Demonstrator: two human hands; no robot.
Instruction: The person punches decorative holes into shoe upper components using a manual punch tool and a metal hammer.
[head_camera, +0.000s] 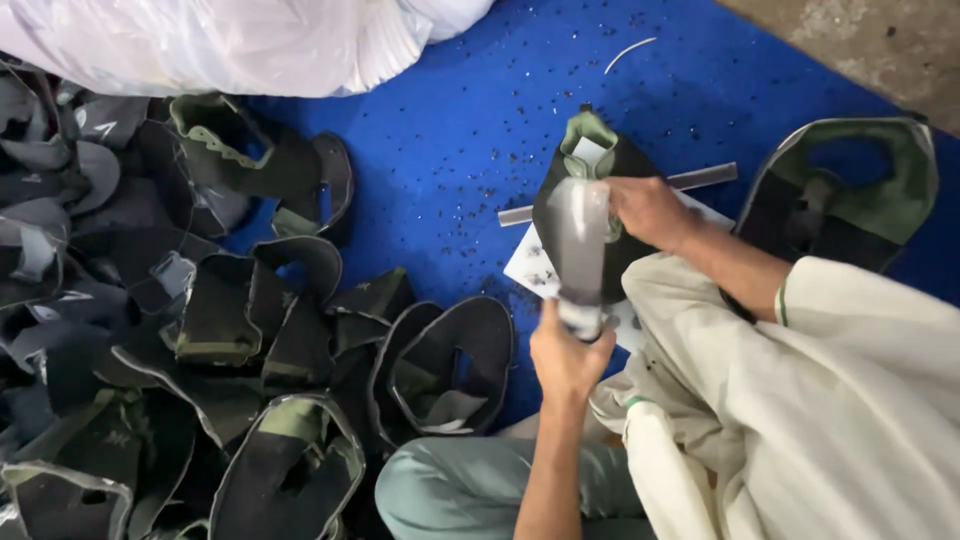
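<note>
A black and olive-green shoe upper (585, 215) with a grey tongue is held over the blue mat (470, 130). My left hand (566, 352) pinches the lower end of the grey tongue. At the upper's top edge, beside its green collar, my right hand (650, 210) grips it. Beneath the upper lie a white card (530, 265) and a flat grey metal bar (705, 178).
A heap of similar black and green shoe uppers (200, 330) covers the left side. Another upper (850, 190) lies at the right. A white plastic sack (220, 40) sits at the top left. Bare concrete floor (870, 40) shows at the top right. My knee (450, 490) is at the bottom.
</note>
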